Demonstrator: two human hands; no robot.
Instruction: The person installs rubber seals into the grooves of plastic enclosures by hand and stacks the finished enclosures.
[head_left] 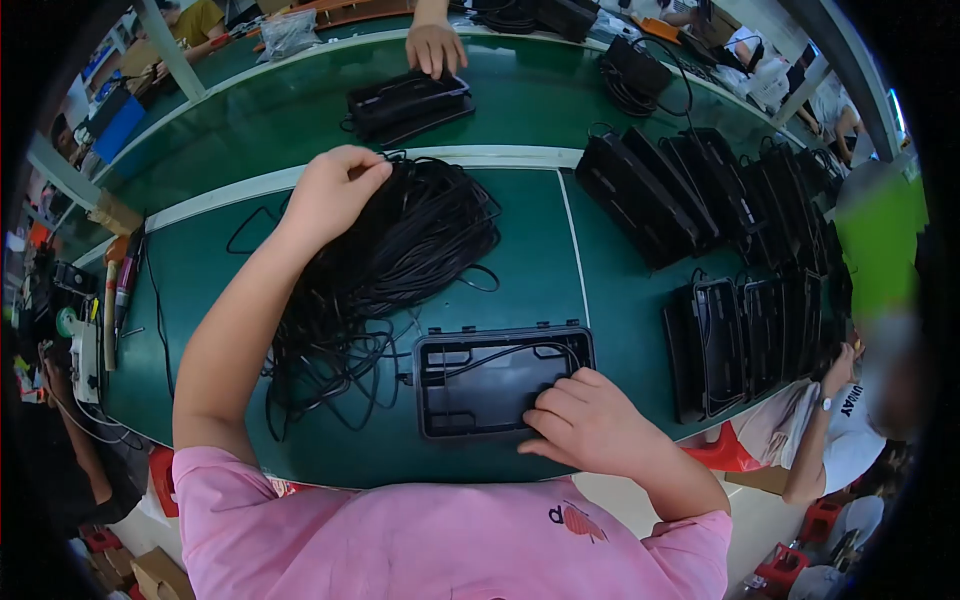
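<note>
My left hand is closed in a pinch at the upper edge of a large heap of black cables, with a bit of cable at its fingertips. An open black plastic case lies in front of me on the green table, with a black cable curving inside it. My right hand is over the case's right side, fingers curled at its inner right part; what they hold, if anything, is hidden.
Black cases stand in rows at the right. Across the table, a co-worker's hand touches another black case. Tools lie at the left edge. A seated person is at the right.
</note>
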